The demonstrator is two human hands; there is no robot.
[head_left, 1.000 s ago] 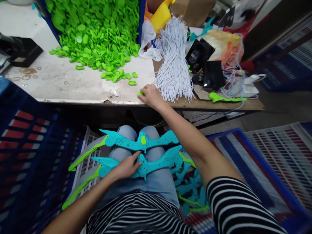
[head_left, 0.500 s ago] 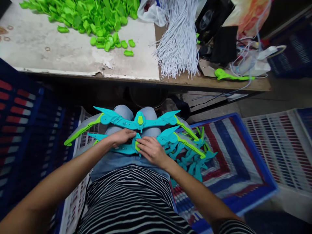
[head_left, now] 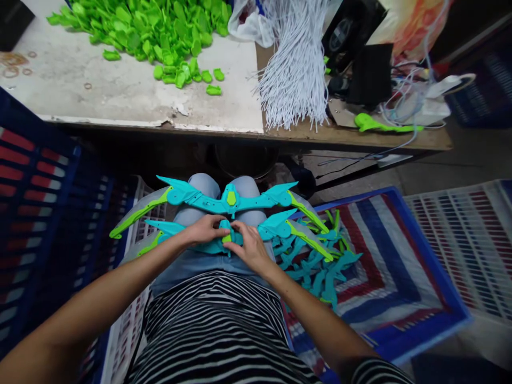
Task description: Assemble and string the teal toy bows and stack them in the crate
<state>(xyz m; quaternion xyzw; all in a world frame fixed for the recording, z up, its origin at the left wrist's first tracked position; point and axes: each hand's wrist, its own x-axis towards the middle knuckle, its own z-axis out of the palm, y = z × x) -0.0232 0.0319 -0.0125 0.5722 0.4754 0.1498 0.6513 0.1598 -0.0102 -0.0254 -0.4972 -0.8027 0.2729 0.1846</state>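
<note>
Two turquoise toy bows with lime-green limb ends lie across my lap, one beyond the other. My left hand is closed at the left side of the middle of the nearer toy bow, thumb pressing on it. From the other side, my right hand pinches the same middle part, thumb and fingers around it. Between the thumbs shows a small lime-green piece at the bow's centre; my fingers partly hide how it sits. The farther toy bow is untouched, a green piece at its centre.
On the worktable ahead are a heap of green plastic parts, a bundle of white cords and a long green part. At right, a blue-rimmed crate holds turquoise bow parts. Another blue crate stands at left.
My right hand has turned, its thumb now below the centre piece and fingers above. My left thumb has come onto the centre. Both bows remain on my lap; the view shifted slightly.
</note>
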